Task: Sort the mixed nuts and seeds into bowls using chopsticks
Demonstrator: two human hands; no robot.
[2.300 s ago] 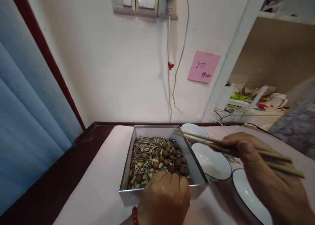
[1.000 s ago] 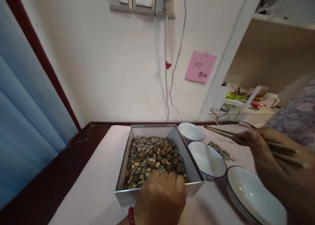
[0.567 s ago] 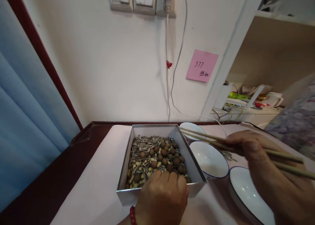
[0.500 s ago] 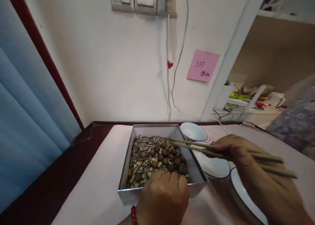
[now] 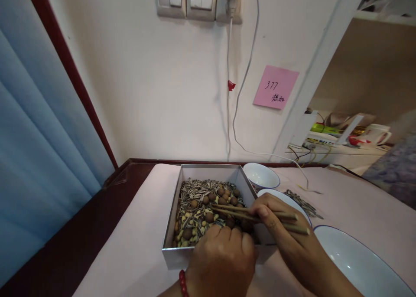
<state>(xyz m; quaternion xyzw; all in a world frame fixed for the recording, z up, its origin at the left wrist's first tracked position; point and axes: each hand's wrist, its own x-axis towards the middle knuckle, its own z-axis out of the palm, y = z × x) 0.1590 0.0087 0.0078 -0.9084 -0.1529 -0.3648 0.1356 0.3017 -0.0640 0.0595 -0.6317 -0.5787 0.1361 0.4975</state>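
A silver square box (image 5: 172, 227) on the table holds mixed striped sunflower seeds (image 5: 195, 188), round brown nuts (image 5: 224, 198) and pale yellow beans (image 5: 180, 235). My left hand (image 5: 222, 262), with a red bead bracelet at the wrist, is closed over the box's near rim. My right hand (image 5: 282, 232) grips a pair of wooden chopsticks (image 5: 234, 211). Their tips reach into the box among the brown nuts. Whether they pinch anything is not visible.
Right of the box stand a small white bowl (image 5: 261, 174), a second bowl (image 5: 294, 200) partly behind my right hand, and a large blue-rimmed plate (image 5: 357, 262). A small pile of sunflower seeds (image 5: 303, 203) lies on the pink cloth. A pink sticky note (image 5: 275, 87) and cables hang on the wall.
My right hand has swung left from above the bowls, and the chopstick tips now dip into the box among the nuts. My left hand has stayed on the box rim.
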